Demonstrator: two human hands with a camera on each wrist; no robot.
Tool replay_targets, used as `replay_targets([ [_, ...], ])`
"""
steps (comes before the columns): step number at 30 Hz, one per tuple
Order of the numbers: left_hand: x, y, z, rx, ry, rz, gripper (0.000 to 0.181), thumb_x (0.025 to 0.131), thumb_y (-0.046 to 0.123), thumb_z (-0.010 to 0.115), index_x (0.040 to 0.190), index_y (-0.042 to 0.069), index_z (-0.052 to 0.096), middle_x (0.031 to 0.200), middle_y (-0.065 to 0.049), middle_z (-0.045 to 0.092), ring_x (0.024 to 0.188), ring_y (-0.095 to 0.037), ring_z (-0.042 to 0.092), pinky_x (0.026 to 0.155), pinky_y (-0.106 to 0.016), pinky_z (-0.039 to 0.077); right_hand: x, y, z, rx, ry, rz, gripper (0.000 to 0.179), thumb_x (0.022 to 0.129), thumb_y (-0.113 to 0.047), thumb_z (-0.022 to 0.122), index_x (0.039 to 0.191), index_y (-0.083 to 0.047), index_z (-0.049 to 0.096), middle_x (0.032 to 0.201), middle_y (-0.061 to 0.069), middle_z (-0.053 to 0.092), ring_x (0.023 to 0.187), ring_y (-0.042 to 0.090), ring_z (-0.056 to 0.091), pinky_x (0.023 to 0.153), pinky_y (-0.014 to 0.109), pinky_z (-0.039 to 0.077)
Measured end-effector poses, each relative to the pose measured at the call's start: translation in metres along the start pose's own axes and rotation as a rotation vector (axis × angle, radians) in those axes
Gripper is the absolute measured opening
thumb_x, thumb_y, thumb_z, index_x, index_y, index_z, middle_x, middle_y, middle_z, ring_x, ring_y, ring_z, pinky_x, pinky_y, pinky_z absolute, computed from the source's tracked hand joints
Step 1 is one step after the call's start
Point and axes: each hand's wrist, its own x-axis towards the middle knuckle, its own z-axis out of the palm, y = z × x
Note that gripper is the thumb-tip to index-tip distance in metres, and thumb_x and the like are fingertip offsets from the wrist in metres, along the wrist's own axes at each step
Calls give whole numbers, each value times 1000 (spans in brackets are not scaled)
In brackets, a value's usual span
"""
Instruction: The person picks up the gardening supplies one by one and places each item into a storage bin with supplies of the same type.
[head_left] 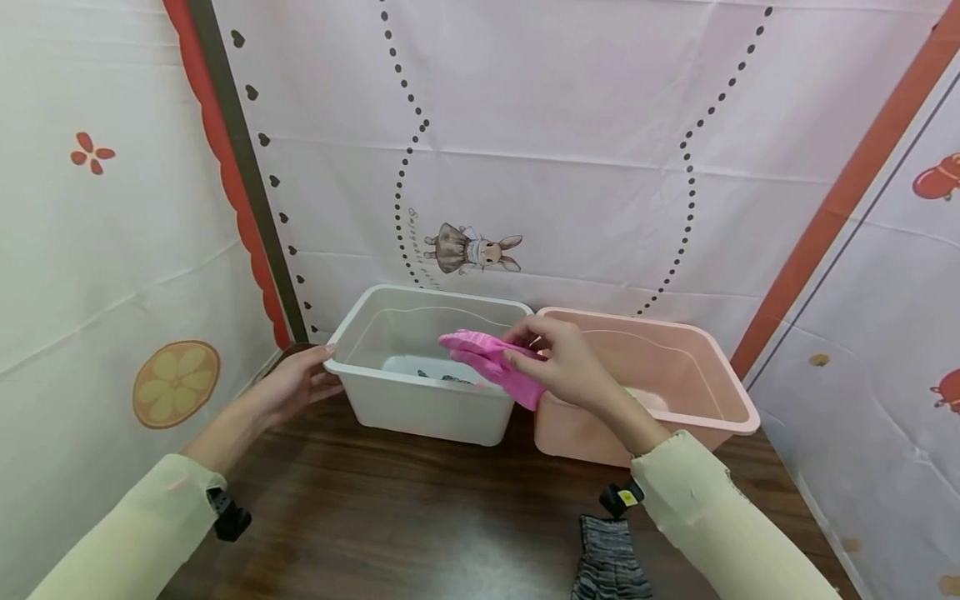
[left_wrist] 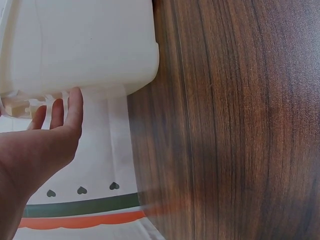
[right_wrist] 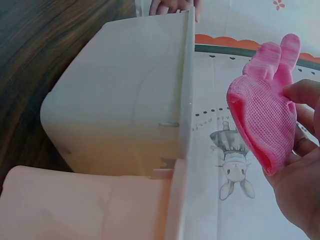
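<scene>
My right hand [head_left: 558,358] pinches a pink glove [head_left: 495,358] between thumb and fingers, above the gap where the two bins meet. In the right wrist view the glove [right_wrist: 265,105] has a mesh-like weave, its cuff end down and its fingers up. My left hand [head_left: 296,387] holds the left end of the white bin [head_left: 427,408] at its rim, thumb at the top and fingers below. In the left wrist view those fingers [left_wrist: 75,107] lie against the bin's outer wall. Inside the white bin lies a dark patterned item [head_left: 450,379], partly hidden by the front wall.
A pink bin [head_left: 697,375] stands against the white one on the right, with something yellowish partly hidden inside. A grey-black striped knit piece [head_left: 611,558] lies on the dark wooden table [head_left: 420,517] by my right forearm. Printed cloth [head_left: 562,192] hangs behind and at both sides.
</scene>
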Motion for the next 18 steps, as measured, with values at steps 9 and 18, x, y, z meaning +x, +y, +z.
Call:
replay_targets([
  [9, 3, -1, 1, 2, 0, -14, 67, 114, 45, 45, 161, 0, 30, 150, -15, 49, 124, -18, 62, 123, -62, 32, 11, -1, -1, 0, 16, 14, 12, 96, -12, 79, 107, -9, 76, 101, 2, 72, 92, 19, 68, 85, 43, 63],
  [18, 1, -1, -1, 8, 7, -14, 67, 114, 45, 45, 161, 0, 31, 144, -13, 52, 123, -16, 63, 121, -58, 38, 24, -4, 1, 0, 26, 38, 11, 97, -15, 77, 107, -10, 76, 99, 1, 74, 91, 19, 68, 85, 43, 62],
])
